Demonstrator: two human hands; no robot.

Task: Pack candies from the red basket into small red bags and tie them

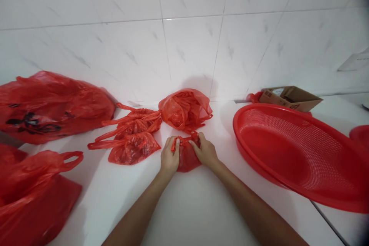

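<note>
A small red plastic bag (188, 160) is on the white table in front of me, its body hanging toward me between my hands. My left hand (170, 155) pinches the bag's gathered top on the left, thumb uppermost. On the other side my right hand (206, 149) grips the same top edge, its thumb pointing inward. What the bag contains is hidden. Just beyond my hands lies a bundle of crumpled red plastic bags (186, 108). Left of my hands, several small filled red bags (134, 148) lie in a row with handles stretched out leftward.
A large red bag with black print (57, 103) lies at the back left. Another big red bag (37, 200) stands at the near left. To the right are a red perforated basket (276, 153) and an open cardboard box (302, 104). A tiled wall (190, 54) closes off the back.
</note>
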